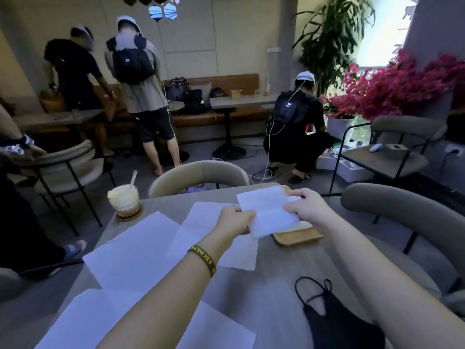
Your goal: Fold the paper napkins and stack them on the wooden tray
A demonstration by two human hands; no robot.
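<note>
Napkin (268, 212) pinched at opposite edges by both outstretched hands (235, 220) (305, 206) above tray (298, 236).

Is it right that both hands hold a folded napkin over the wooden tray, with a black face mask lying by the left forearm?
Not quite. The head view shows the black face mask by the right forearm, not the left. The rest stands: left hand and right hand hold the folded napkin over the wooden tray.

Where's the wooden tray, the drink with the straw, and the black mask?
wooden tray (299, 238): head view, on its near bare corner.
drink (123, 199): head view, on the middle of the glass.
black mask (334, 321): head view, on the middle of its cloth.
</note>
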